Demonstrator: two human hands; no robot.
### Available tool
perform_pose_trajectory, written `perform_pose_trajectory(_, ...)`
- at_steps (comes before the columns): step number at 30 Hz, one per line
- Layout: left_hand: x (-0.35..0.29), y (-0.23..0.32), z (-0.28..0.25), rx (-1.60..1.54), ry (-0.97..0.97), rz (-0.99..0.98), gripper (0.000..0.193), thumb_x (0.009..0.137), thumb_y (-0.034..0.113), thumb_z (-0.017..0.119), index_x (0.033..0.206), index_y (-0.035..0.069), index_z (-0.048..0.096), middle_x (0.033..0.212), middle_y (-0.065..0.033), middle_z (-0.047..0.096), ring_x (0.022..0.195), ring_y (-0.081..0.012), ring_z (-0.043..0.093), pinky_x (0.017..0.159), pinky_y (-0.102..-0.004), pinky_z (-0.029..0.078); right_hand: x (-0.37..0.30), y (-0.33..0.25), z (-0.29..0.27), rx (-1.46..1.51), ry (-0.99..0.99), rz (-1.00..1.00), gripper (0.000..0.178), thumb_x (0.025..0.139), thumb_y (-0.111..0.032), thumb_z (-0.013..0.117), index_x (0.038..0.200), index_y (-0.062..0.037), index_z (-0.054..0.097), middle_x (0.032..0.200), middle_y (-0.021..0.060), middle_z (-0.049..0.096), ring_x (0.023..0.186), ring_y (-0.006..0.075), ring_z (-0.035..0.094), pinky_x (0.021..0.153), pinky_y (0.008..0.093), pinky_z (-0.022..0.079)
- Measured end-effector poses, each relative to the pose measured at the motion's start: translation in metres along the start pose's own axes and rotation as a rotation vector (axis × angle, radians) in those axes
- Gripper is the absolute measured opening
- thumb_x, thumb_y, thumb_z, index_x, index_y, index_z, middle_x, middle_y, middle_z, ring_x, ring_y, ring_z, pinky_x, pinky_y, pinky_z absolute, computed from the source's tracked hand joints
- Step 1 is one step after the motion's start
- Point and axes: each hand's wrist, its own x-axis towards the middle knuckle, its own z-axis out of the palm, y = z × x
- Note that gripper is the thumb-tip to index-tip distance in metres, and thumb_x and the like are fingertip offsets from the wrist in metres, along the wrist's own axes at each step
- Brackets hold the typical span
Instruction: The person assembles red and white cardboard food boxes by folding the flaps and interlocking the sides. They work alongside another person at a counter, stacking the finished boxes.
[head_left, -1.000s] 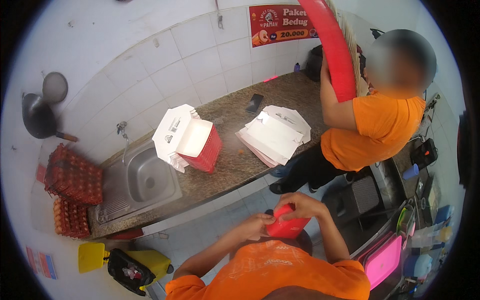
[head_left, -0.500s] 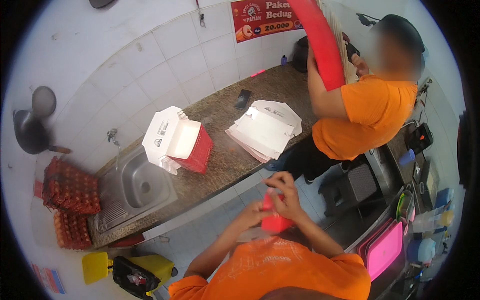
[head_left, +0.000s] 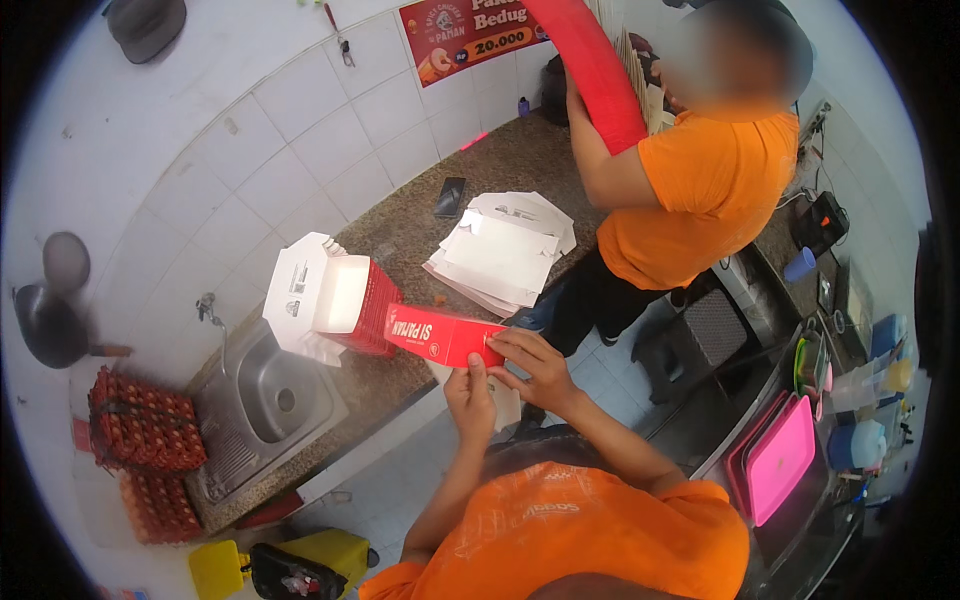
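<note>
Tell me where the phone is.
In the head view, above and slightly left of centre, the phone lies on the counter, between white cartons and tiled wall.

- The lower wall is covered by white tiles.
- A steel sink is set in the speckled surface.
- The floor is laid in pale tiles.

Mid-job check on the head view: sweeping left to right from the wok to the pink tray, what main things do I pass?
Wok → stacked red trays → nested red-and-white boxes → red carton → right hand → dark stool → pink tray.
</note>
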Motion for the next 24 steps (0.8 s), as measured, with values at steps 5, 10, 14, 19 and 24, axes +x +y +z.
perform_pose_trajectory(5,0.018,0.004,-0.012,-0.086,-0.032,-0.037,0.036,0.109,0.031,0.05,0.107,-0.001,0.065,0.092,-0.0035,0.068,0.079,-0.0065,0.059,0.068,-0.0231,0.047,-0.004,-0.009,-0.012,0.056,-0.047,-0.03,0.033,0.075,-0.01,0.084,0.107,-0.0033,0.076,0.105,0.0104,0.074,0.113,0.0294,0.068,0.097,0.0399,0.054)
perform_pose_trajectory(10,-0.003,0.006,0.023,-0.055,-0.011,0.045,0.039,0.11,0.033,0.049,0.106,-0.002,0.066,0.091,-0.005,0.069,0.082,-0.0079,0.061,0.07,-0.0236,0.049,0.0,-0.008,-0.013,-0.16,0.1,-0.184,0.029,0.075,-0.009,0.084,0.103,-0.0028,0.076,0.1,0.0076,0.075,0.112,0.0293,0.068,0.099,0.0441,0.052)
perform_pose_trajectory(14,-0.003,0.008,0.031,-0.116,-0.118,-0.003,0.039,0.109,0.034,0.049,0.108,-0.002,0.066,0.092,-0.0038,0.068,0.083,-0.009,0.062,0.072,-0.0273,0.051,0.006,-0.003,-0.019,-0.127,0.181,-0.083,0.025,0.075,-0.011,0.084,0.098,-0.0057,0.074,0.114,0.0119,0.071,0.113,0.0293,0.068,0.098,0.0429,0.052)
perform_pose_trajectory(19,0.015,0.027,-0.006,0.02,-0.346,0.032,0.039,0.108,0.029,0.051,0.1,-0.003,0.07,0.091,-0.0118,0.072,0.079,-0.016,0.068,0.077,-0.029,0.053,0.026,-0.004,-0.049,0.063,0.063,0.196,0.033,0.069,-0.012,0.086,0.099,-0.0065,0.071,0.119,0.0183,0.069,0.109,0.0327,0.069,0.091,0.0381,0.055)
perform_pose_trajectory(24,0.077,0.066,-0.06,-0.042,-0.476,0.047,0.06,0.097,0.044,0.066,0.132,-0.004,0.059,0.129,-0.0185,0.065,0.121,-0.0249,0.061,0.103,-0.0381,0.047,0.043,0.034,-0.089,0.457,-0.206,0.385,0.041,0.069,-0.009,0.085,0.105,0.001,0.067,0.114,0.0141,0.072,0.111,0.019,0.068,0.099,0.0337,0.053)
